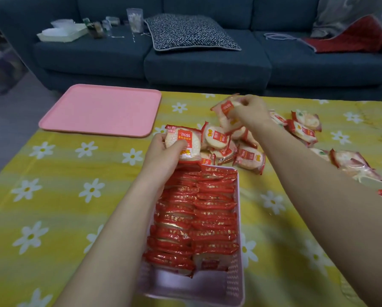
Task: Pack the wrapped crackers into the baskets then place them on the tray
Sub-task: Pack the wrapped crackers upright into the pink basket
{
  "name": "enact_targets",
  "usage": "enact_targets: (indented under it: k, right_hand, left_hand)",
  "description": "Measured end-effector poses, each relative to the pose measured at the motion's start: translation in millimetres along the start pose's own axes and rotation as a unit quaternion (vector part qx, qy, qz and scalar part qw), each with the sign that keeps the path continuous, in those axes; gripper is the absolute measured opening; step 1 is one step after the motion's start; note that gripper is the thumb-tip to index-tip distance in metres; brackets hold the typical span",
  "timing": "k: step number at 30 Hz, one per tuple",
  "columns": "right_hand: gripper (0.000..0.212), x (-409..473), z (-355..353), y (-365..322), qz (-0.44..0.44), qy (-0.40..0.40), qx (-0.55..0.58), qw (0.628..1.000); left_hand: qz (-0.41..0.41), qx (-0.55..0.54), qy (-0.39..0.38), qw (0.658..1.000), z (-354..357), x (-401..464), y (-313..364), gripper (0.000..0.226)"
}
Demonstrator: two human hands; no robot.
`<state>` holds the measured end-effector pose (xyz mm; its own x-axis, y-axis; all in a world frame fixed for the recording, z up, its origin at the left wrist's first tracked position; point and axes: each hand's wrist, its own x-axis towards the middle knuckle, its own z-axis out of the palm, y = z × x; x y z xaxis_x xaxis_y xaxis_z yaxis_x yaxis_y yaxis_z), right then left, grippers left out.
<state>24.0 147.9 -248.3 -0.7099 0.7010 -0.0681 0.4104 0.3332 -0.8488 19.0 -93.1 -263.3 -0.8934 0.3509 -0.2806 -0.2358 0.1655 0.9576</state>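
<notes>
From the head camera, we see our left hand (163,151) at the centre of the frame, fingers and thumb curled round one wrapped cracker (183,144) held just above the far end of the pink basket (236,282). Our right hand (249,111), right of centre and higher, pinches another packet (224,107) lifted off the loose pile of crackers (234,149) beyond the basket.

The basket runs down the lower middle of the frame, already filled with two rows of packets standing on edge, with a bare gap at its near end. We judge each packet light, its film wrapper slick and crinkly, and the round rice cracker inside brittle (a hard squeeze would likely snap it). So we would take it by the rim of the disc or the crimped wrapper ends, not press on the flat faces.

More packets (305,127) lie scattered toward the right edge, near a second basket (376,181) only partly in view. The pink tray (101,109) sits bare at upper left, well apart from the basket. Everything rests on a yellow tablecloth with white daisies (53,185), soft and slightly rumpled. Behind, across the top, is a dark blue sofa (207,65) carrying a patterned cushion (190,32), a red cloth (351,38) and small clutter.
</notes>
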Motion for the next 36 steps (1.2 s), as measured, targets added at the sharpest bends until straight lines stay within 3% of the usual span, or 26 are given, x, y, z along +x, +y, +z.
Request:
enact_targets:
  k: [3,5,8,13,18,25,31,36]
  right_hand:
    - [0.035,-1,25,-6,0.008,-0.128,-0.035,0.991]
    - [0.046,1,42,2,0.003,-0.171,-0.105,0.98]
    - [0.067,3,53,18,-0.025,-0.168,-0.199,0.965]
    - [0.051,-6,46,25,-0.023,-0.185,-0.182,0.965]
    - [0.082,-17,32,25,-0.028,-0.176,-0.2,0.963]
    - [0.096,-26,7,29,0.066,-0.243,-0.229,0.94]
    - [0.097,-39,-6,38,0.074,-0.198,-0.149,0.966]
    - [0.097,-62,-22,44,0.076,-0.035,0.025,0.996]
  left_hand:
    - [-0.002,-0.001,0.002,1.0,-3,1,0,0.037]
    - [-0.002,-0.004,-0.002,1.0,-3,1,0,0.036]
    - [-0.004,-0.006,-0.003,1.0,-5,2,-2,0.031]
    - [0.009,0.013,-0.007,1.0,-5,0,-1,0.021]
    - [0.018,0.036,-0.013,0.999,-6,-10,2,0.02]
    - [0.024,0.039,-0.016,0.999,-4,-18,4,0.017]
    - [0.03,0.052,-0.034,0.998,-3,-27,6,0.021]
    - [0.041,0.077,-0.074,0.993,-15,-43,5,0.03]
